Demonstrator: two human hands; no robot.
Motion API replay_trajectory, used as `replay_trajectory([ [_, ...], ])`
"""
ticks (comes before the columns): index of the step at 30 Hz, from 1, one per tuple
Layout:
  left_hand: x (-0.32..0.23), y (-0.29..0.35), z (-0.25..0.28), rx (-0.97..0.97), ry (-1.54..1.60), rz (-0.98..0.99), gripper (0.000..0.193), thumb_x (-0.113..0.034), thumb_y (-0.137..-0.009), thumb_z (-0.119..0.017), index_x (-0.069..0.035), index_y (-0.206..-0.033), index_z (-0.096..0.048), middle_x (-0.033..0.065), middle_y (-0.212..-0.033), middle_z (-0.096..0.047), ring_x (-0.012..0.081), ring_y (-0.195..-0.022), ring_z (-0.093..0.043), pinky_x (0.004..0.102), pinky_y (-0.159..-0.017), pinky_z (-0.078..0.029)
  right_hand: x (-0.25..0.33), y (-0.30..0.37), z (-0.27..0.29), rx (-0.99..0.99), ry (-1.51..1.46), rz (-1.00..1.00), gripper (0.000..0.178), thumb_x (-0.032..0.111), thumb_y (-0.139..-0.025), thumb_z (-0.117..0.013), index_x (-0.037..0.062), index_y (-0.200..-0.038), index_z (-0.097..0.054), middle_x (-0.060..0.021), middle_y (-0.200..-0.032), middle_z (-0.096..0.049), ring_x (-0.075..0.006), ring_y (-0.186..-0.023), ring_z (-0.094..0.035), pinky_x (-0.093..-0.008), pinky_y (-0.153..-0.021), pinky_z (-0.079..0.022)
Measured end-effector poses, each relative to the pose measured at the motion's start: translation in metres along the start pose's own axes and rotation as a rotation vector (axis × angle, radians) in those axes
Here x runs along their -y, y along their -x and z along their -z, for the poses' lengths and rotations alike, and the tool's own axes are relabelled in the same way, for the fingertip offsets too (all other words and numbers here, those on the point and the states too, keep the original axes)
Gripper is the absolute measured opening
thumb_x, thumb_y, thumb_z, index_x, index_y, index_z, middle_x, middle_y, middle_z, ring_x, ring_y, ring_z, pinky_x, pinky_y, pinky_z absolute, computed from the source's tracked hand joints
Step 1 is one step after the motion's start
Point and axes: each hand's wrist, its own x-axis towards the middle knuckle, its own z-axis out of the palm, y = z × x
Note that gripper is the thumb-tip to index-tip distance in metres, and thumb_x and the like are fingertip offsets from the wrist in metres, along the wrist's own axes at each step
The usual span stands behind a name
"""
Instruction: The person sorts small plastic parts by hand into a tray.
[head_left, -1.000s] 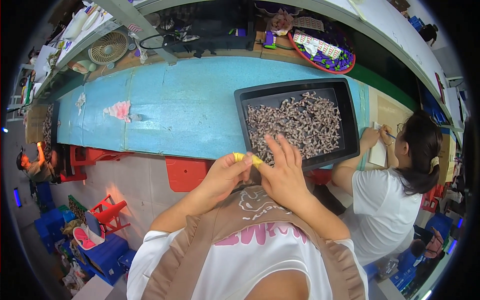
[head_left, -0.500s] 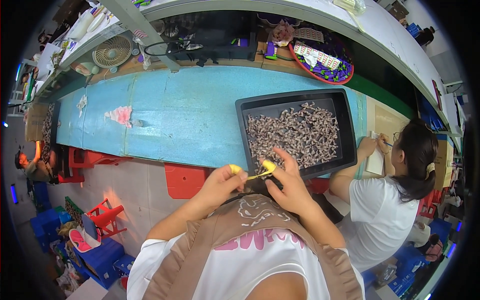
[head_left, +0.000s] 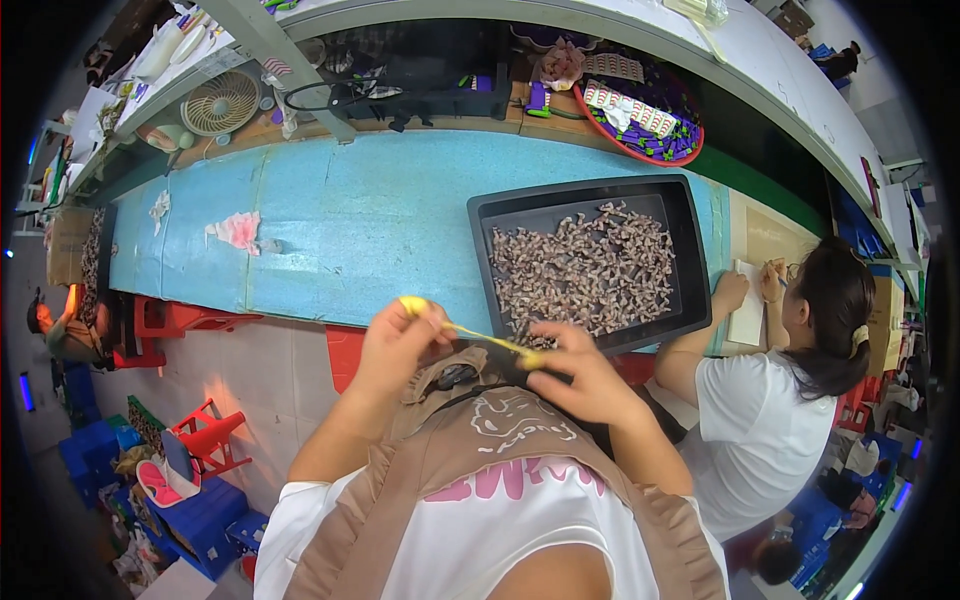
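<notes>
A narrow yellow strip, like finger tape, (head_left: 480, 337) is stretched between my two hands, above my lap at the table's near edge. My left hand (head_left: 392, 345) pinches one end, and yellow also covers the tip of a finger there. At the other end, the strip runs to a yellow-wrapped finger of my right hand (head_left: 585, 380), whose other fingers stand apart. Just beyond my right hand lies a black tray (head_left: 480, 240), with many small brownish-grey pieces (head_left: 590, 265) spread in it. Their kind is too small to make out.
The tray stands on a blue-covered table (head_left: 370, 220). A stained tissue (head_left: 238, 232) lies to the left. At the back are a fan (head_left: 220, 103) and a red-rimmed basket (head_left: 640, 155) of purple-and-green pieces. A co-worker (head_left: 765, 400) writes on paper at right. Red stools (head_left: 345, 355) stand below.
My left hand has moved left and up, drawing the yellow strip out longer. My right hand has dropped slightly and turned. The co-worker's writing hand has shifted a little.
</notes>
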Motion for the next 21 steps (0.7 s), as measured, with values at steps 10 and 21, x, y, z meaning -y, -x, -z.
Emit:
replay_trajectory([
  [10, 0.014, 0.003, -0.003, -0.047, -0.24, 0.042, 0.004, -0.005, -0.086, -0.052, -0.001, -0.083, -0.052, 0.0093, -0.084, -0.06, 0.0119, -0.073, -0.057, 0.0239, -0.066, -0.047, 0.012, -0.012, 0.028, -0.239, -0.485, -0.228, 0.027, 0.009, -0.08, -0.059, 0.0034, -0.106, -0.06, -0.0112, -0.1, -0.055, -0.0214, -0.092, -0.054, -0.0322, -0.079, -0.042],
  [21, -0.013, -0.01, 0.037, -0.255, -0.208, -0.315, 0.004, -0.003, -0.085, -0.051, -0.003, -0.081, -0.051, 0.0097, -0.082, -0.06, 0.0144, -0.072, -0.058, 0.0254, -0.066, -0.047, 0.021, -0.002, 0.036, 0.343, -0.749, 0.047, 0.021, 0.013, -0.08, -0.062, 0.0021, -0.098, -0.063, -0.0118, -0.096, -0.057, -0.0218, -0.094, -0.053, -0.0321, -0.082, -0.042],
])
